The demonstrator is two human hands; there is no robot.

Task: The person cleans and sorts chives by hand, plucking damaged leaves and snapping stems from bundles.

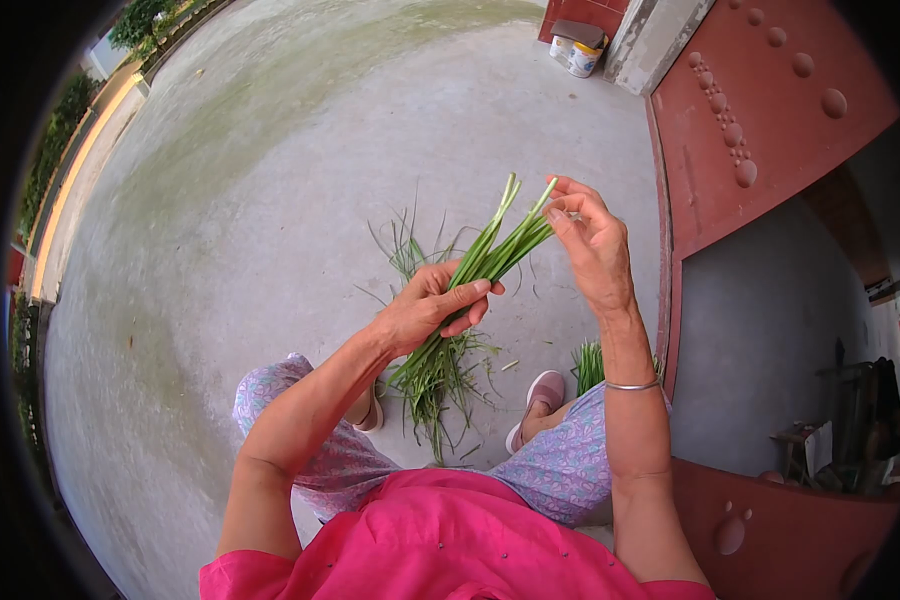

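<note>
A bunch of garlic chives (492, 255) is wrapped in the fingers of my left hand (440, 305), its pale stem ends slanting up and to the right. Its long green leaves (430, 385) hang down below that hand toward the ground. Bent at the fingertips, my right hand (592, 240) pinches at the white stem ends on the right side of the bunch. Exactly how many stalks those fingers have hold of is hidden. On the ground beyond the bunch lies a loose heap of thin green scraps (402, 245).
More upright green chives (588, 368) sit beside my right shoe (542, 395). A red metal door (770, 130) stands open at the right by a doorway. Containers with a dark cover (576, 50) stand at the back on the concrete floor (220, 220).
</note>
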